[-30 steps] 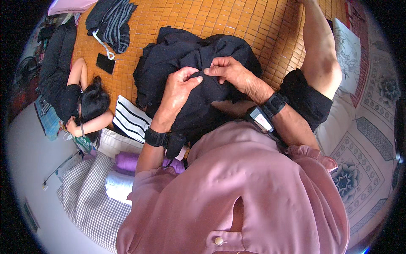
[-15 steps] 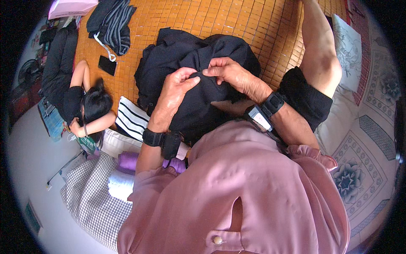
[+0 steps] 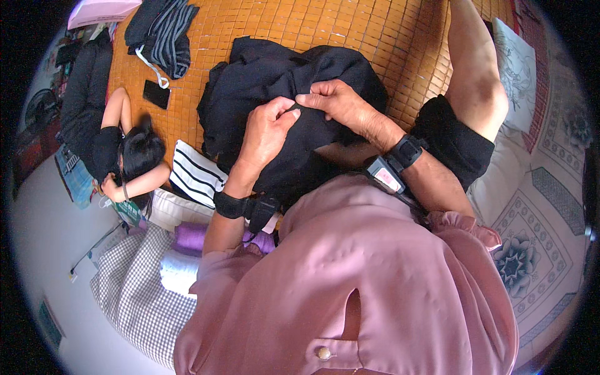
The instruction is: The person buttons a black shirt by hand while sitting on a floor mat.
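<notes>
A large black cloth garment (image 3: 250,75) lies bunched in front of me, partly over my lap. My left hand (image 3: 267,128) pinches a bit of its fabric between thumb and forefinger. Close beside it, my right hand (image 3: 337,105) pinches the same cloth, thumb and fingertips pressed together. The two pinches nearly meet at the middle of the garment. Whether anything small, such as a needle or thread, is between the fingertips is too fine to make out. Dark straps circle both wrists, and a small white-faced device (image 3: 386,175) sits by the right one.
A person (image 3: 140,153) lies on the left, near a dark phone (image 3: 156,94). Striped dark clothing (image 3: 169,37) lies on the tiled mat (image 3: 275,22). A white-and-black striped cloth (image 3: 197,175) and a purple roll (image 3: 190,237) are by my left arm. My bare leg (image 3: 478,69) extends at right.
Both hands have shifted slightly, still pinching the black cloth. The right fingers are more closed together, and the fingertips of the two hands are a little nearer.
</notes>
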Demonstrator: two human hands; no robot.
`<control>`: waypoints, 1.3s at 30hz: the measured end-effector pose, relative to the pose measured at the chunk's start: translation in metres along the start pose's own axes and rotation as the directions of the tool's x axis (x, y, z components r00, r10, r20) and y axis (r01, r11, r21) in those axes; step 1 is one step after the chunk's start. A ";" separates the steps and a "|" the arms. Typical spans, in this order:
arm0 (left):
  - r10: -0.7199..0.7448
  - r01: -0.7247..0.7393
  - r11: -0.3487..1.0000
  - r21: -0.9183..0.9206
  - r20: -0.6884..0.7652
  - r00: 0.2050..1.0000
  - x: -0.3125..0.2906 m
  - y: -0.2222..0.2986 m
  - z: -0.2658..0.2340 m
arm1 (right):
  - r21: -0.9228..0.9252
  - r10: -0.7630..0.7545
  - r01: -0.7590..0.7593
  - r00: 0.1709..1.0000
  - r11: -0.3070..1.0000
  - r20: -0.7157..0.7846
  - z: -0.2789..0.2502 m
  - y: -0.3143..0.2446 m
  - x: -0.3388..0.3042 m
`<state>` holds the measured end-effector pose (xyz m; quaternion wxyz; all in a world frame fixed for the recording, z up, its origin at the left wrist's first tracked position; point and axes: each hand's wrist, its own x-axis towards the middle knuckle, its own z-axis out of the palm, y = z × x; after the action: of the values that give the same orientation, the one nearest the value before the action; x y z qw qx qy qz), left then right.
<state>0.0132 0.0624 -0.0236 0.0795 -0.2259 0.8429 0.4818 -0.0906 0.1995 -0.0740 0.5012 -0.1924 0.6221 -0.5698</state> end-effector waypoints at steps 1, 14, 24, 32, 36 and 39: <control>-0.017 0.017 1.000 -0.008 0.072 0.997 0.001 -0.001 -0.001 | 0.108 0.074 -0.076 0.997 0.991 0.021 0.001 -0.006 -0.003; -0.114 0.137 0.883 -0.448 0.077 0.990 -0.003 0.001 -0.002 | 0.271 0.034 -0.068 0.991 0.960 0.130 -0.001 -0.009 -0.008; 0.120 -0.091 0.969 0.230 -0.115 0.986 -0.005 0.013 0.010 | 0.173 0.081 -0.088 0.995 0.981 0.049 0.002 -0.005 -0.006; -0.098 0.083 0.947 -0.311 -0.034 0.995 -0.002 0.013 0.004 | 0.367 0.041 -0.075 0.994 0.927 0.100 0.002 -0.003 -0.009; -0.154 0.144 0.951 -0.274 -0.017 0.988 -0.003 0.011 0.003 | 0.310 -0.009 -0.037 0.990 0.950 0.144 0.001 -0.001 -0.008; -0.094 0.072 0.933 -0.353 -0.045 0.995 -0.010 0.008 0.008 | 0.245 0.016 -0.032 0.998 0.969 0.068 0.002 0.001 -0.007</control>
<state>0.0172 0.0757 -0.0182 0.0326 -0.2865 0.7350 0.6137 -0.0856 0.2040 -0.0720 0.5482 -0.1397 0.5323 -0.6298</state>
